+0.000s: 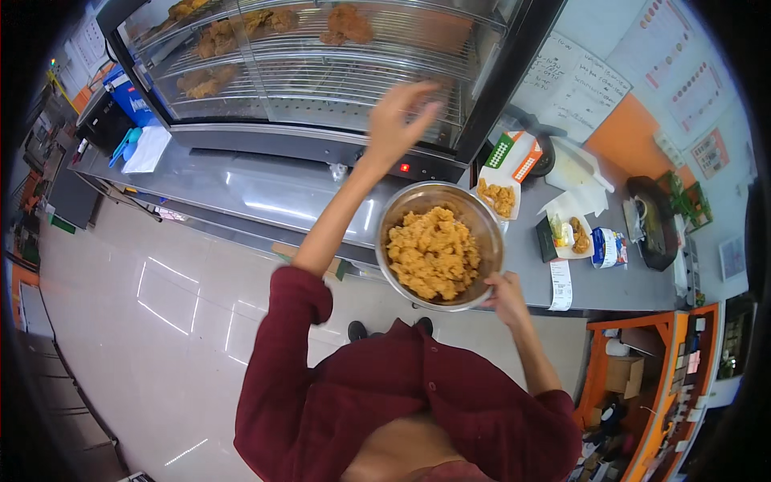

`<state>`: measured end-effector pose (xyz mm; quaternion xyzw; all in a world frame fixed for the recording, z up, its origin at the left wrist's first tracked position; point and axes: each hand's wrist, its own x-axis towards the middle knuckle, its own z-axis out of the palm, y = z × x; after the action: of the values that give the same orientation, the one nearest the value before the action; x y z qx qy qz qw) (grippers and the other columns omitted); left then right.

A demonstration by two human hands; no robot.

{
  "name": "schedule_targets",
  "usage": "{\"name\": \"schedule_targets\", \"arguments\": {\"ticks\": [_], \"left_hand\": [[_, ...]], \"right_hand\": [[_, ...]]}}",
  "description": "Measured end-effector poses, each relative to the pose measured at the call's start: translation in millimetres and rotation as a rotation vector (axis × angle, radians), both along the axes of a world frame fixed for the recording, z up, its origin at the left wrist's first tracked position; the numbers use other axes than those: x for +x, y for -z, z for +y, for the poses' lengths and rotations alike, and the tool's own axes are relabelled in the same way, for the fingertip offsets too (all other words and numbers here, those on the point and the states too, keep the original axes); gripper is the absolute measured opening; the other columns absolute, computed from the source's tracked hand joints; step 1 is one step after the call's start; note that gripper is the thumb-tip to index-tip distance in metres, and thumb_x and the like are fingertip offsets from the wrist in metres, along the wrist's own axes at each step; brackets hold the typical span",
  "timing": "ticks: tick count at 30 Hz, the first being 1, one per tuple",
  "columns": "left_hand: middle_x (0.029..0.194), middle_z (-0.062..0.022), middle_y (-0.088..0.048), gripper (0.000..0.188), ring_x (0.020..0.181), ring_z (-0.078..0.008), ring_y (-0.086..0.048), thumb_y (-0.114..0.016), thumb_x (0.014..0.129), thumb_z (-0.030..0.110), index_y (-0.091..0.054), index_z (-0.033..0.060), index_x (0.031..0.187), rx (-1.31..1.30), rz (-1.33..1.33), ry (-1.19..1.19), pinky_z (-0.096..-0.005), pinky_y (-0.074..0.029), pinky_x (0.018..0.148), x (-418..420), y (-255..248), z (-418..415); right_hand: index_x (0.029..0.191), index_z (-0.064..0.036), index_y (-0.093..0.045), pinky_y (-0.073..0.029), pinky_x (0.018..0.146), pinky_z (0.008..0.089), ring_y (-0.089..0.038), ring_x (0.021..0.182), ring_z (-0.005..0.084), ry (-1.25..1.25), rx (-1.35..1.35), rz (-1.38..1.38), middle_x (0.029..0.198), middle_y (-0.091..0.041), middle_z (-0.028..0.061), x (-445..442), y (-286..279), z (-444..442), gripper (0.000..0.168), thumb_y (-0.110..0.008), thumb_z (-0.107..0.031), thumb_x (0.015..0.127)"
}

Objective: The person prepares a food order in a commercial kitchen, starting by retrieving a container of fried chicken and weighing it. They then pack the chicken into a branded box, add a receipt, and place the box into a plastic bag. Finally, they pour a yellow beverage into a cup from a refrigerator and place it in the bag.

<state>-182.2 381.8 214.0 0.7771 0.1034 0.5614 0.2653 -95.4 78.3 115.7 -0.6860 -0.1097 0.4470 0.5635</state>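
Note:
My right hand grips the rim of a stainless steel mixing bowl at its lower right. Craggy golden fried chicken pieces fill much of the bowl, which is held at the counter's front edge. Stretched forward, my left hand is in front of a heated display cabinet, fingers apart and slightly blurred, with nothing seen in them. Whether its fingertips touch the glass, I cannot tell. Behind the glass, wire racks carry several fried chicken pieces.
On the steel counter, to the right, are an opened carton with chicken, a smaller box, a paper receipt, a knife and a dark tray. Orange shelving stands at lower right.

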Motion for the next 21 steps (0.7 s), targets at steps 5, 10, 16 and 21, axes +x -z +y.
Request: {"name": "schedule_targets", "arguments": {"ticks": [5, 10, 16, 21], "left_hand": [[0.081, -0.0095, -0.056, 0.028, 0.068, -0.0233, -0.058, -0.061, 0.07, 0.011, -0.053, 0.0072, 0.097, 0.215, 0.0, -0.106, -0.0329, -0.047, 0.059, 89, -32, -13], [0.077, -0.0068, -0.054, 0.033, 0.063, -0.0216, -0.057, -0.062, 0.063, 0.006, -0.052, 0.0075, 0.094, 0.059, -0.085, -0.152, -0.0341, -0.046, 0.055, 90, -26, -2], [0.08, -0.0066, -0.054, 0.035, 0.069, -0.0214, -0.057, -0.064, 0.062, 0.006, -0.055, 0.0078, 0.096, 0.115, -0.151, -0.353, -0.0325, -0.045, 0.061, 35, -24, 42], [0.08, -0.0106, -0.061, 0.025, 0.072, -0.0232, -0.06, -0.064, 0.065, 0.002, -0.059, 0.0045, 0.089, 0.13, -0.234, -0.43, -0.0324, -0.047, 0.064, -21, -21, 107]], "right_hand": [[0.087, 0.002, -0.053, -0.05, 0.037, 0.0272, -0.056, 0.059, 0.0135, -0.002, -0.033, -0.017, 0.073, -0.052, 0.0051, 51, -71, -66, 0.019, -0.054, -0.008, 0.071], [0.085, -0.003, -0.043, -0.044, 0.03, 0.0261, -0.055, 0.057, 0.0153, 0.196, -0.07, -0.229, 0.073, -0.049, 0.0058, 66, -167, -75, 0.019, -0.053, -0.004, 0.07], [0.068, -0.005, -0.049, -0.048, 0.047, 0.0256, -0.052, 0.051, 0.0132, 0.013, 0.11, -0.25, 0.063, -0.051, 0.0029, 83, -231, -25, 0.004, -0.049, -0.002, 0.069], [0.084, 0.003, -0.05, -0.052, 0.047, 0.0278, -0.059, 0.058, 0.0176, -0.279, 0.291, -0.155, 0.074, -0.054, 0.0073, 77, -250, 75, 0.015, -0.047, -0.004, 0.072]]}}
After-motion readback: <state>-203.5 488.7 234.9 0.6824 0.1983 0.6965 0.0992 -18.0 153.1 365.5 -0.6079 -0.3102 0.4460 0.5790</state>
